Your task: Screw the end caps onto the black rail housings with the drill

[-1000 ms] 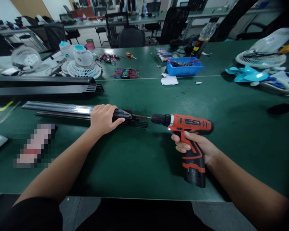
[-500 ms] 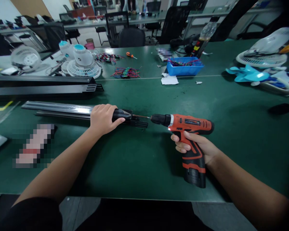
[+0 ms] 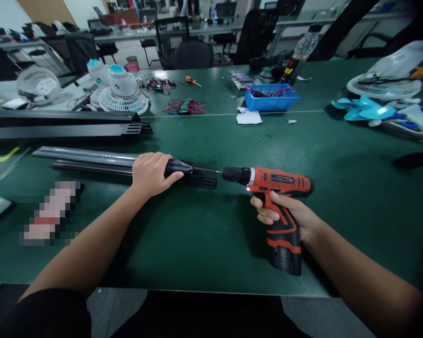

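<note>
A dark bar [image 3: 179,166] is clasped by the left hand [image 3: 151,175] and an orange drill [image 3: 282,182] by the right hand [image 3: 299,213], over the tabletop [image 3: 197,244].

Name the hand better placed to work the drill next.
Probably the right hand: it grips the drill, whose bit points toward the black bar. The left hand is occupied, clasped over that bar.

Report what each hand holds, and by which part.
Right hand: the orange-and-black drill, by its pistol grip. Left hand: the long dark profile, clasped from above near the end facing the drill.
</note>
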Available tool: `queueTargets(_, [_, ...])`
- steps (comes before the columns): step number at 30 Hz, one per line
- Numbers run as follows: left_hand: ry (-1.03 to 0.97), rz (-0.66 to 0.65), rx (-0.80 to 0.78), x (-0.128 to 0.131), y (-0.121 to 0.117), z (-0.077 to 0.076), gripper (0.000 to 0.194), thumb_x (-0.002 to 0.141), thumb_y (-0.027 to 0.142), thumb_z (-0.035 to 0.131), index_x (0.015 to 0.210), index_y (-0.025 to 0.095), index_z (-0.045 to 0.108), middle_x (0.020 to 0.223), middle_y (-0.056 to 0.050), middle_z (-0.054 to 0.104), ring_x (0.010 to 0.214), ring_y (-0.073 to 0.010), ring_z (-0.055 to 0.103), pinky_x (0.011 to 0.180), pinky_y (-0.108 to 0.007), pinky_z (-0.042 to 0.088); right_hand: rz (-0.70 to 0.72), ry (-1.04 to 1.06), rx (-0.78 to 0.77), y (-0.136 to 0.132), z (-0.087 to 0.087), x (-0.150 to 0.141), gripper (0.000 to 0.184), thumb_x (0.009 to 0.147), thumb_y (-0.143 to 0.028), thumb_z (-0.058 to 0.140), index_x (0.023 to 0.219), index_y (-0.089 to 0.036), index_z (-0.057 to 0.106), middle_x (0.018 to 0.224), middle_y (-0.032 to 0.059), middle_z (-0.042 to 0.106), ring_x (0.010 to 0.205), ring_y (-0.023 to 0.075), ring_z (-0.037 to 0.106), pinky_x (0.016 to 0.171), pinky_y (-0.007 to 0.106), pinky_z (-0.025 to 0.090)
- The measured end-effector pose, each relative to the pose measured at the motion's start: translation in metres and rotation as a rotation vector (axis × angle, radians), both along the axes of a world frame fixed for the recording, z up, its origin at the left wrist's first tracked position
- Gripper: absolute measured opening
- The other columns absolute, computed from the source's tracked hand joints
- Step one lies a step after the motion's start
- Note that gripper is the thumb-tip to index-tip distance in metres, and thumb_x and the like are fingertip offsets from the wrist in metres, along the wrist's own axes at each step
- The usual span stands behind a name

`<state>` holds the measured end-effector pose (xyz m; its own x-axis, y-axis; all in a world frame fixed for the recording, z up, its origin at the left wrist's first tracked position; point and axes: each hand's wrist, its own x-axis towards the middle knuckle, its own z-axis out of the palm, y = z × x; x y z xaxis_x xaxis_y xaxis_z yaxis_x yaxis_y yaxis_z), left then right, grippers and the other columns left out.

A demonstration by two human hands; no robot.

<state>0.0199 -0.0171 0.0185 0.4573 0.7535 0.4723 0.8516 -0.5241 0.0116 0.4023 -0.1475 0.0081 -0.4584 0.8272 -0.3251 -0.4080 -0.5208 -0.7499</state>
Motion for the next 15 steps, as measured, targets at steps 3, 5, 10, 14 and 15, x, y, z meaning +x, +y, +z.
queueTargets(3, [0.089,-0.102,-0.196,-0.005,0.005,0.004,0.074,0.103,0.079,0.033,0.082,0.026,0.079,0.080,-0.010,0.078,0.077,-0.0317,0.071,0.076,-0.048,0.050,0.037,-0.031,-0.007,-0.003,0.001,0.000,0.035,0.088,-0.051,0.091,0.095,-0.018,0.079,0.067,-0.0025,0.056,0.057,0.0112,0.044,0.056,0.022,0.053])
queueTargets(5, [0.054,-0.021,-0.130,-0.009,0.008,0.006,0.075,0.107,0.074,0.028,0.077,0.026,0.078,0.076,-0.010,0.076,0.077,-0.0310,0.071,0.077,-0.047,0.051,0.005,-0.061,-0.003,-0.006,0.000,-0.001,0.035,0.089,-0.049,0.091,0.098,-0.017,0.080,0.067,-0.0021,0.057,0.057,0.0111,0.046,0.057,0.023,0.053])
queueTargets(10, [0.043,-0.094,-0.129,-0.019,0.007,0.010,0.076,0.108,0.073,0.023,0.097,0.023,0.079,0.092,-0.011,0.081,0.089,-0.0304,0.074,0.081,-0.044,0.053,-0.015,-0.078,0.004,-0.006,-0.003,-0.003,0.036,0.089,-0.048,0.089,0.100,-0.016,0.080,0.064,-0.0021,0.057,0.055,0.0115,0.046,0.056,0.025,0.051])
queueTargets(14, [0.224,-0.263,-0.283,-0.022,0.006,0.014,0.089,0.095,0.092,0.035,0.128,0.020,0.073,0.112,-0.013,0.081,0.099,-0.0351,0.075,0.082,-0.043,0.052,0.012,-0.073,-0.017,-0.003,-0.004,-0.001,0.040,0.088,-0.053,0.089,0.099,-0.016,0.079,0.060,-0.0026,0.055,0.055,0.0133,0.048,0.055,0.028,0.050])
queueTargets(15, [0.251,-0.265,-0.289,-0.023,0.006,0.014,0.093,0.092,0.096,0.036,0.129,0.019,0.072,0.111,-0.014,0.081,0.097,-0.0357,0.075,0.083,-0.044,0.052,0.010,-0.073,-0.020,-0.002,-0.004,-0.001,0.040,0.088,-0.053,0.089,0.099,-0.016,0.079,0.060,-0.0025,0.055,0.055,0.0134,0.049,0.055,0.028,0.049])
